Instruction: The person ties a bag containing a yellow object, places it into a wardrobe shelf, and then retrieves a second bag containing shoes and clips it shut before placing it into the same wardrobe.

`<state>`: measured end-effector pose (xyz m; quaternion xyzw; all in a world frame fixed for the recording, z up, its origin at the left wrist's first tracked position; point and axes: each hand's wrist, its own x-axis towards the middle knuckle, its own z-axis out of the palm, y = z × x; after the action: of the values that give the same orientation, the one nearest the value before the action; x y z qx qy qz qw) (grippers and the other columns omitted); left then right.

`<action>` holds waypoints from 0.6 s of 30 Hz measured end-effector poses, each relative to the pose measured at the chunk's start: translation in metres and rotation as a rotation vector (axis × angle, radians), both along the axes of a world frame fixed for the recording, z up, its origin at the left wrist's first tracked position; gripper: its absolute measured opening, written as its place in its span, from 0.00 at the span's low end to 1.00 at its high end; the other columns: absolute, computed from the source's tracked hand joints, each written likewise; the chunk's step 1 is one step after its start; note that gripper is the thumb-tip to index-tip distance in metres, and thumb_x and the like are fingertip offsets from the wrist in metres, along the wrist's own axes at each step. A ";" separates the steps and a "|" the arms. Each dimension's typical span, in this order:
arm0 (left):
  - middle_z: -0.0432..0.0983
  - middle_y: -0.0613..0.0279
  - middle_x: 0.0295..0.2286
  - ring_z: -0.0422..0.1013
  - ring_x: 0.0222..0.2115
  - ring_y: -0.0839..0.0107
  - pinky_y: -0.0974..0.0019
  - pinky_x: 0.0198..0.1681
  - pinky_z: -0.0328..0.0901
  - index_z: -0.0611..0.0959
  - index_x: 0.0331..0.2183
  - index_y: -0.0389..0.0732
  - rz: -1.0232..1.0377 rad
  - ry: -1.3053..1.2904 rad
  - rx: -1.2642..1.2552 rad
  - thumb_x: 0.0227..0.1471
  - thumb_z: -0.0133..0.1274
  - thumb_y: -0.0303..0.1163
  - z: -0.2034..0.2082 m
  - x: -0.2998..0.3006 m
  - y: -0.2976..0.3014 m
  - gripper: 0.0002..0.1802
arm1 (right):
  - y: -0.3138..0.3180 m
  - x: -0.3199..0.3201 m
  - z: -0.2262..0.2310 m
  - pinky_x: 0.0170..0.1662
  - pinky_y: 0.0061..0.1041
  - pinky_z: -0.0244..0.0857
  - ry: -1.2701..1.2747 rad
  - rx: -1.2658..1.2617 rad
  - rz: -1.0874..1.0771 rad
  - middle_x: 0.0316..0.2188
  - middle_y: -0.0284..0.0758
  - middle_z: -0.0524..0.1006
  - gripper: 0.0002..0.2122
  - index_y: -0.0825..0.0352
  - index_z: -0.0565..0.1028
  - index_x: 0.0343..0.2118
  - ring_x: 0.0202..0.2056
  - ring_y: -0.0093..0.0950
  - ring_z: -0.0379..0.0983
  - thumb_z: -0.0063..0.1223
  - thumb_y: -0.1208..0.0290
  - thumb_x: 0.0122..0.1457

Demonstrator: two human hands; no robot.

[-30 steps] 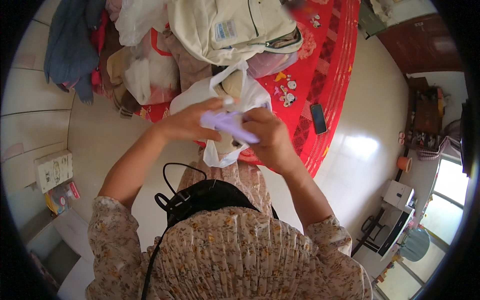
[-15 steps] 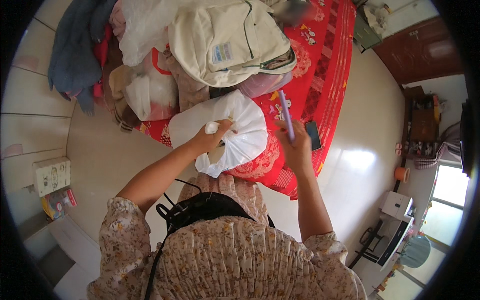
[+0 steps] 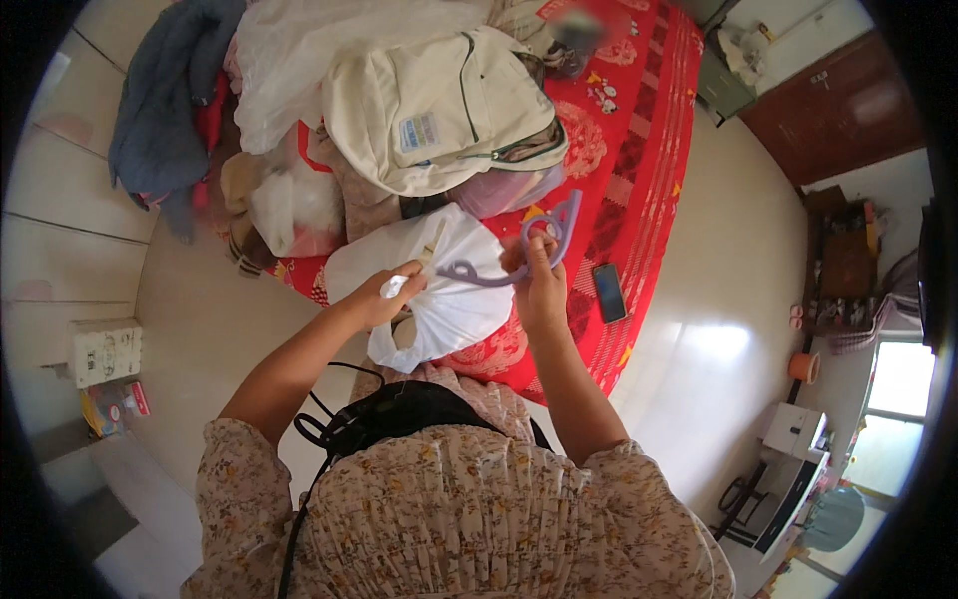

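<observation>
Purple hook [image 3: 494, 281] turned, right hand [image 3: 542, 277] holding; left hand [image 3: 377, 301] gripping bag [image 3: 459, 319]

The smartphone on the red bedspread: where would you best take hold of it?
Probably by both long edges, near the middle, coming down from above: the smartphone is a slim rectangle that appears to lie flat on the red bedspread, with nothing on top of it.

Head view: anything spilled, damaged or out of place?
Nothing looks spilled or damaged. The cream backpack seems unzipped at one end, showing a gap, and the phone lies near the edge of the red cloth, a slightly risky spot.
</observation>
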<state>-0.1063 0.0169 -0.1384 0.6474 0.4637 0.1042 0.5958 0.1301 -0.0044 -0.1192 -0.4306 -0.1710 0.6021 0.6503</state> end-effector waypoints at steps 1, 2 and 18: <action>0.66 0.60 0.21 0.62 0.22 0.71 0.68 0.29 0.59 0.69 0.34 0.39 -0.009 -0.026 0.051 0.54 0.36 0.46 0.001 0.003 -0.001 0.19 | 0.004 -0.002 0.005 0.35 0.25 0.61 0.127 0.018 -0.053 0.29 0.35 0.74 0.11 0.62 0.66 0.39 0.29 0.24 0.68 0.43 0.62 0.57; 0.66 0.61 0.21 0.62 0.22 0.72 0.68 0.29 0.59 0.70 0.34 0.39 -0.016 -0.051 0.102 0.54 0.36 0.46 0.002 0.007 -0.002 0.19 | 0.007 -0.005 0.005 0.38 0.27 0.60 0.214 0.038 -0.018 0.30 0.34 0.74 0.11 0.61 0.66 0.39 0.31 0.25 0.68 0.42 0.62 0.57; 0.71 0.57 0.37 0.67 0.38 0.69 0.67 0.43 0.59 0.68 0.46 0.37 -0.005 0.096 -0.015 0.55 0.38 0.40 0.032 0.022 0.003 0.21 | -0.020 -0.038 -0.012 0.29 0.21 0.63 -0.223 -0.084 0.789 0.31 0.31 0.70 0.17 0.69 0.66 0.42 0.32 0.21 0.67 0.51 0.69 0.51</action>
<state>-0.0839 0.0196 -0.1066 0.6484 0.4910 0.0681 0.5778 0.0925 -0.0246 -0.1311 -0.4210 -0.3676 0.7612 0.3290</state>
